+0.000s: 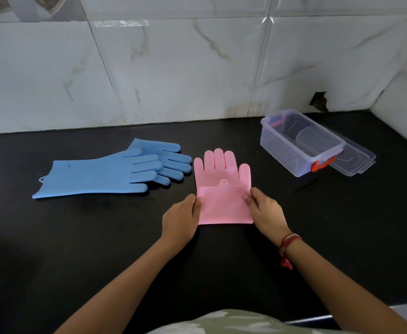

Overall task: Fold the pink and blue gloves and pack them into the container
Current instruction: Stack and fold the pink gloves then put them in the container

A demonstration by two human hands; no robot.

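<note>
The pink gloves [223, 179] lie in the middle of the black counter, fingers pointing away from me, with the cuff folded up over the palm. My left hand [180, 220] pinches the left edge of the folded cuff. My right hand [267, 213] pinches its right edge. Two blue gloves [96, 175] lie flat to the left, one stacked on the other, fingers pointing right. The clear plastic container [296, 143] with an orange latch stands open at the right.
The container's clear lid [356, 160] lies beside it on the right. The black counter [77, 237] ends at a white marble-tiled wall [173, 75] behind and to the right. A hole in the wall [319, 101] sits behind the container.
</note>
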